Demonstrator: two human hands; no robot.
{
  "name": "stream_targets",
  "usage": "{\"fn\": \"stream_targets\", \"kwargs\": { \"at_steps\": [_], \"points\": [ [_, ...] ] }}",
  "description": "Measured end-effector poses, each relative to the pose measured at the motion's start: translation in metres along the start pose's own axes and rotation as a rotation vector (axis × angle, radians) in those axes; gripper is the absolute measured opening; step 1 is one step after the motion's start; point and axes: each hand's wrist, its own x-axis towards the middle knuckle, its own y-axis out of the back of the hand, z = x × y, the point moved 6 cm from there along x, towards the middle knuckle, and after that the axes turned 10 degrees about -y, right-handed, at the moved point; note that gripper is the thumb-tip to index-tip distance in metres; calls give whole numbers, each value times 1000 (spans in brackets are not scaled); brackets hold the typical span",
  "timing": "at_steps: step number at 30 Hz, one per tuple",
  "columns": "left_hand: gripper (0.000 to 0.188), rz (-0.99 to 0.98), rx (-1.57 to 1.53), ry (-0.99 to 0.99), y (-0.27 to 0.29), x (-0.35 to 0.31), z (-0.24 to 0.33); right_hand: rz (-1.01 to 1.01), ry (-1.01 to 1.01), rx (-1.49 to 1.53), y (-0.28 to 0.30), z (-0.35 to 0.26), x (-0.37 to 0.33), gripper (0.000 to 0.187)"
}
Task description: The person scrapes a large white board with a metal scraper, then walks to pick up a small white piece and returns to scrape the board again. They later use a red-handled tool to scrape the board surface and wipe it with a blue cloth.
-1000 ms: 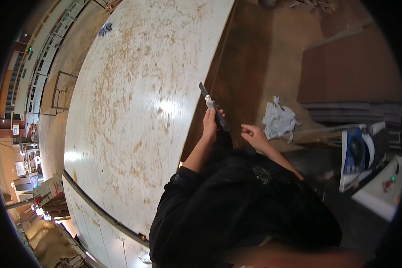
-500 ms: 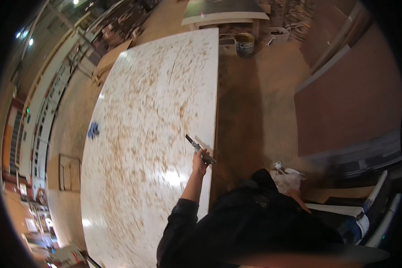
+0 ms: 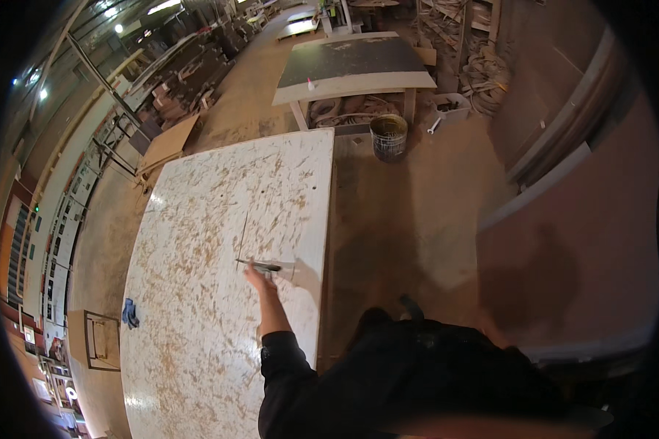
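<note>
My left hand (image 3: pixel 258 275) is closed around a slim hand tool that looks like a putty knife (image 3: pixel 266 267). It is held above the large white board (image 3: pixel 161 293), close to a long dark line in the surface; whether the tip touches cannot be made out. Brown, filler-like smears cover much of the board. My right hand does not show; only a blurred strip of skin at the right of my dark clothing is visible. A crumpled blue glove or rag (image 3: pixel 129 313) lies on the board's left edge.
Beyond the board, a low table (image 3: pixel 348 66) with a dark sheet carries a small white bottle (image 3: pixel 311 85). A stained bucket (image 3: pixel 389 137) stands on the floor, near a white bin (image 3: pixel 450 107) and a wrench (image 3: pixel 435 125). Large brown panels (image 3: pixel 556 271) lean at right.
My left hand has moved left and farther over the board with the tool. The view has tilted up, showing more of the far room. The white cloth-like thing at my right has gone from view.
</note>
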Motion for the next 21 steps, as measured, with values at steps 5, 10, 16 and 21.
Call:
{"fn": "stream_targets", "kwargs": {
  "at_steps": [5, 10, 16, 21],
  "points": [
    [73, 133, 444, -618, -115, 18, 41, 167, 368, 88, 93, -287, 62, 18],
    [55, -107, 821, -995, -240, 33, -31, 65, 534, 228, 101, -460, 133, 20],
    [47, -468, 770, -915, -420, 39, -123, -43, 424, 114, 113, -493, 222, 25],
    [29, -740, 522, -509, -544, 70, -175, -147, 138, 65, 138, -527, 307, 26]
  ]
}}
